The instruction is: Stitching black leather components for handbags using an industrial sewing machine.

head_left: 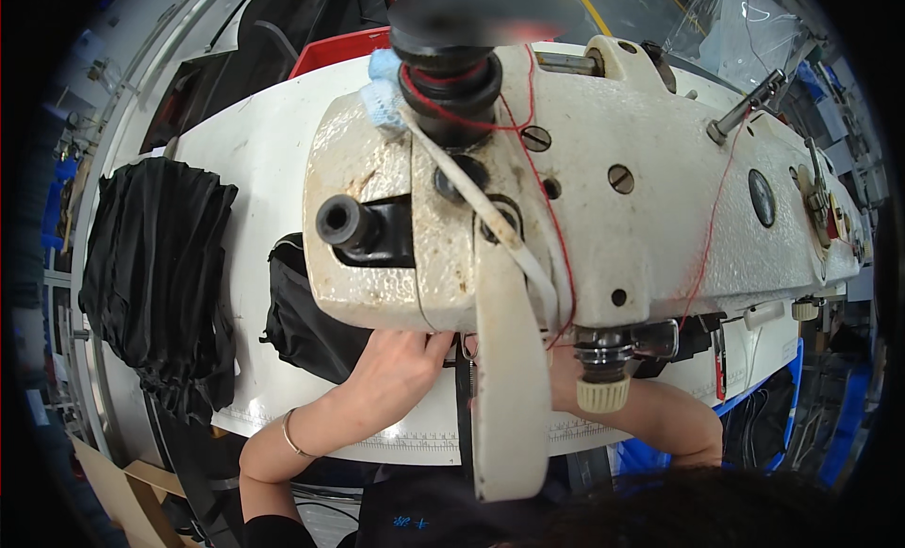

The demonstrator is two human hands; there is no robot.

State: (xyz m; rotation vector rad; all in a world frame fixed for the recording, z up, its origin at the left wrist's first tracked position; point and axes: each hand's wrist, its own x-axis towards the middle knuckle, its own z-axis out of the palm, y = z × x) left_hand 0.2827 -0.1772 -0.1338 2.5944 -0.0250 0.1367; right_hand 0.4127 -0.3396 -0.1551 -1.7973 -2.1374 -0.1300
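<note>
A cream sewing machine head [368, 180] fills the middle of the view and hides the stitching area. My left hand [401, 369], with a thin bracelet at its wrist, reaches under the machine's front edge. Its fingers are curled together, and their tips and whatever they hold are hidden. Beside that hand lies a black fabric piece [306, 312], partly under the machine. My right hand [564, 378] is mostly covered by the hanging pale lever [514, 397] and the machine; its fingers do not show. A narrow black strap [465, 406] hangs between my hands.
A stack of gathered black fabric pieces [156, 274] lies on the white table [269, 185] at left. Red thread [556, 213] runs over the machine. A red bin [339, 50] stands behind. A ruler strip [396, 451] follows the near edge; a cardboard box [123, 501] is lower left.
</note>
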